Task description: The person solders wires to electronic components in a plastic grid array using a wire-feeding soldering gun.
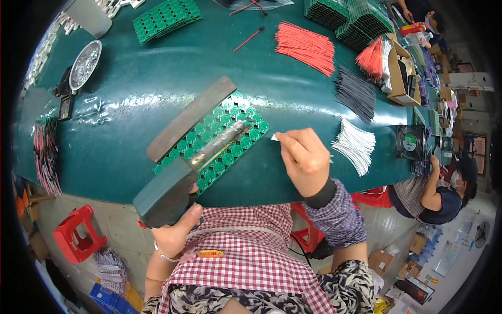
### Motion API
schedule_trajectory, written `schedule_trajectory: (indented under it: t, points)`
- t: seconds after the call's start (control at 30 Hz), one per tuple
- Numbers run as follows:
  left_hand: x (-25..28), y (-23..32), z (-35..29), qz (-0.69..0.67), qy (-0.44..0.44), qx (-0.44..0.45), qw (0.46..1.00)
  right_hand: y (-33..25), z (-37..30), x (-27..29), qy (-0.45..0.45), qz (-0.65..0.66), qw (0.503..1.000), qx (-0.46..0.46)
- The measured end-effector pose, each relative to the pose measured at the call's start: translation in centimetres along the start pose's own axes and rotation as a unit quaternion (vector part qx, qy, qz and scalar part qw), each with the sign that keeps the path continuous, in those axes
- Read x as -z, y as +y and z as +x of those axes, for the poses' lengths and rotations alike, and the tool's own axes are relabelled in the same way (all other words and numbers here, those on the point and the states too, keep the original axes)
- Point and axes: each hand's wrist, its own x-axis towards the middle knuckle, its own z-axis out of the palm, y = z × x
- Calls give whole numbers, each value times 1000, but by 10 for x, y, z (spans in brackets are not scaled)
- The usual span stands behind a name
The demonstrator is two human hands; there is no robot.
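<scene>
L hand (pixel 175 233) grip: holding dk-green gun-type tool (pixel 164 196). R hand (pixel 306 159) grip: pinching tiny white bit (pixel 274 137), droppable b/c hold's marginal. Tool's barrel (pixel 222 144) over green disc panel (pixel 220 168) on table (pixel 172 68); wobble could scratch it, or scorch if hot.

"What stands on the floor at the left?"

"A red plastic stool (pixel 75 219), near a blue plastic crate (pixel 111 299)."

"And toward the right end of the glossy green tabletop (pixel 157 68)?"

"A square black fan (pixel 410 142) with a round green centre, and an open brown cardboard box (pixel 403 99)."
</scene>
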Motion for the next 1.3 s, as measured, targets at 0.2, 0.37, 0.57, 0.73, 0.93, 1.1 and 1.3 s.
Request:
schedule_trajectory:
  t: [0.2,0.37,0.57,0.73,0.93,1.1,1.3]
  points:
    - [-11,1,12,187,-7,6,982,-2,-7,-19,31,7,999,-28]
    - [-15,4,25,283,-85,-76,952,-8,-7,-17,7,-3,999,-41]
    - [-16,1,29,299,-107,-116,941,-4,-11,-19,8,-23,1000,-6]
    - [-19,0,28,285,-102,-91,949,-7,-8,-18,-3,-29,999,-17]
    - [-23,1,30,289,-111,-100,945,-8,-6,-17,-9,-35,999,-18]
    - [-22,3,28,310,-117,-93,939,-9,-5,-17,-9,-40,999,-13]
    - [-12,-4,22,344,-106,-113,926,-8,-5,-18,-7,-42,999,-11]
